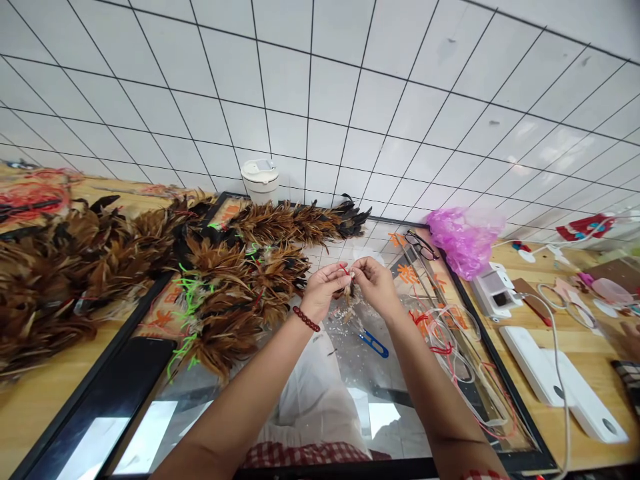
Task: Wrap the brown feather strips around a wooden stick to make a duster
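Note:
My left hand, with a beaded bracelet on its wrist, is closed in a pinch above the glass-topped table. Fingertip to fingertip with it, my right hand pinches at the same spot. Between them is a small bunch of brown feathers, its tips hanging down, with a bit of red string at its top. The fingers partly cover the bunch, and I cannot tell which hand bears it. Below the hands lie white scraps and a blue thread snipper.
Bundles of brown feathers with green ties lie to the left, beside a black phone. A white lidded cup stands by the tiled wall. To the right are a pink plastic bag, glasses, loose cords and white power banks.

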Tool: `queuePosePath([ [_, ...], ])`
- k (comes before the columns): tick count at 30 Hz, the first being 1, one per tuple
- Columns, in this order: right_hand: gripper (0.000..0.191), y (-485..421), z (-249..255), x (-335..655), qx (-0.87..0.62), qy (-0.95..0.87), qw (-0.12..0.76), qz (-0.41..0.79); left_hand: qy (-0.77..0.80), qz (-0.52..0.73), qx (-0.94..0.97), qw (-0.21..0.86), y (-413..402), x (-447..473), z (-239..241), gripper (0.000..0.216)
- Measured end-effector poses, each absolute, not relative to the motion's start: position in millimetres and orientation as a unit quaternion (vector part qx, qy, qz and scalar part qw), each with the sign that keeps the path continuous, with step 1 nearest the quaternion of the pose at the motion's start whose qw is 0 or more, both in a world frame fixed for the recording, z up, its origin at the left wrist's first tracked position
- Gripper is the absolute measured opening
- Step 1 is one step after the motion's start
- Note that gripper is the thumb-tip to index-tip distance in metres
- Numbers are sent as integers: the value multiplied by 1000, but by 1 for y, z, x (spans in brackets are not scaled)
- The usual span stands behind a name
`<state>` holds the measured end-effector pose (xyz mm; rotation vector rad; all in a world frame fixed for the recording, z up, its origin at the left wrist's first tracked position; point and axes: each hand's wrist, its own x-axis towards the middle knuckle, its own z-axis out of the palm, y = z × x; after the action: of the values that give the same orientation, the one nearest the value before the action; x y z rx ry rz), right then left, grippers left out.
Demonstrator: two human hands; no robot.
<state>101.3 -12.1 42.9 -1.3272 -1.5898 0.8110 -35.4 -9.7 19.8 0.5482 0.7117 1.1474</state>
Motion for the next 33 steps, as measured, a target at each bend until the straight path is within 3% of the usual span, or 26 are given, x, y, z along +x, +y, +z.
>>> queuePosePath([
  [7,36,-16,46,96,-488,-599,498,394,357,564,263,696,-7,-36,22,32],
  [12,38,-13,45,96,-479,-546,478,494,376,609,240,655,-4,-34,21,32],
  [15,36,-11,42,94,-492,-539,479,488,369,617,238,653,-4,-32,20,32],
  [18,24,-12,41,96,-496,-601,479,405,365,610,217,669,-4,-31,18,33],
  [21,13,-16,45,101,-459,-725,457,236,369,596,242,670,-3,-32,18,29],
  [24,22,-19,49,105,-392,-829,394,58,401,629,351,566,-3,-37,21,14],
  [26,29,-20,48,106,-358,-871,335,-20,417,657,418,469,-3,-40,24,6],
  [28,31,-20,47,107,-338,-893,289,-67,410,662,449,438,-5,-42,26,2],
  [33,28,-22,48,108,-314,-905,279,-65,359,610,324,628,-8,-36,28,20],
])
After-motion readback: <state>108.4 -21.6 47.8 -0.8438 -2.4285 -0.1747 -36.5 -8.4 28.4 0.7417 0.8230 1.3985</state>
